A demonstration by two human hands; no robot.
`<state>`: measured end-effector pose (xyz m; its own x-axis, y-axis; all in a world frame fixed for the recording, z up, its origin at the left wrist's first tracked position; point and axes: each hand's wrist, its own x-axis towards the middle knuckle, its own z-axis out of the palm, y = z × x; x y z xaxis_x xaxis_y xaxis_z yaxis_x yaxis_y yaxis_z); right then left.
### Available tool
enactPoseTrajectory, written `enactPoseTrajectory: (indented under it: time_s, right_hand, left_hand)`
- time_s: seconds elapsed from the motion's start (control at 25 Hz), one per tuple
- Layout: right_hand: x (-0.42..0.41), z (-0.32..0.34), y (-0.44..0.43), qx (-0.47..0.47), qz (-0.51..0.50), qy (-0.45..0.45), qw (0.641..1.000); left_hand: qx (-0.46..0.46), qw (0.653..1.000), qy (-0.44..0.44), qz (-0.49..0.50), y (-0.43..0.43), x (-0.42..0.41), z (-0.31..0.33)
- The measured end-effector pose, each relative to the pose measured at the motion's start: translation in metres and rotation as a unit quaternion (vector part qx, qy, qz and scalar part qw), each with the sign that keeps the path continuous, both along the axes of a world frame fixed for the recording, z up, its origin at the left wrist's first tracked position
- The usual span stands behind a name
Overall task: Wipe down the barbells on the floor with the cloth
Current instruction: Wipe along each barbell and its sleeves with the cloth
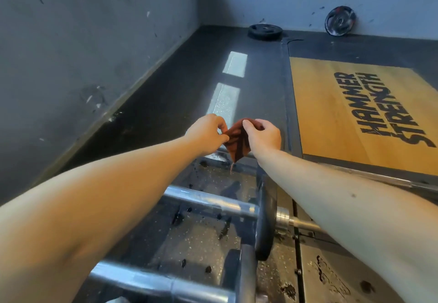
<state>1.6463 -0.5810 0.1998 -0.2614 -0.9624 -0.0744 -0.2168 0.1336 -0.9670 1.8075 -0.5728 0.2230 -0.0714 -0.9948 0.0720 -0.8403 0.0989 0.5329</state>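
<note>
A small rust-brown cloth (237, 140) hangs between my two hands, above the floor. My left hand (208, 132) pinches its left edge and my right hand (263, 134) grips its right side. Below my arms lie barbells on the floor: a chrome sleeve (208, 199) meets a dark plate (266, 217), and a second chrome sleeve (154, 281) lies nearer to me. A thin bar shaft (379, 179) runs off to the right, partly hidden by my right forearm. A third bar end (220, 154) shows just under the cloth.
A wooden platform (336, 113) with black lettering lies to the right, framed by black rubber flooring (265, 84). A grey wall (83, 53) runs along the left. One weight plate (265, 32) lies flat at the far wall and another (340, 21) leans against it.
</note>
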Motion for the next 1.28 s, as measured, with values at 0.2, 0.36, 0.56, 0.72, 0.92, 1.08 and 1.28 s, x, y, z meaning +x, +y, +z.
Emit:
enactPoseTrajectory:
  time_s: [0.2, 0.36, 0.56, 0.72, 0.92, 1.08, 1.28]
  right_hand:
    - [0.028, -0.034, -0.031, 0.012, -0.063, 0.021, 0.998]
    - [0.035, -0.077, -0.044, 0.044, -0.127, -0.002, 0.991]
    - [0.036, -0.124, -0.055, 0.063, -0.157, 0.011, 0.986]
    - [0.029, -0.137, -0.084, 0.039, -0.107, 0.118, 0.986]
    - [0.013, -0.166, -0.109, 0.064, 0.087, 0.419, 0.901]
    - [0.025, -0.174, -0.123, 0.049, 0.081, 0.442, 0.892]
    - [0.080, -0.188, -0.148, 0.029, 0.096, 0.401, 0.910]
  left_hand:
    - [0.002, 0.999, -0.009, -0.033, -0.042, 0.030, -0.037]
    - [0.037, 0.994, 0.058, -0.089, -0.054, 0.035, -0.087]
    - [0.070, 0.986, 0.066, -0.136, -0.074, 0.030, -0.148]
    - [0.056, 0.992, 0.055, -0.097, -0.102, 0.040, -0.169]
    - [0.019, 0.986, -0.122, 0.108, -0.150, 0.122, -0.185]
    - [0.120, 0.982, -0.030, 0.142, -0.169, 0.161, -0.208]
    - [0.104, 0.973, 0.109, 0.176, -0.172, 0.163, -0.214]
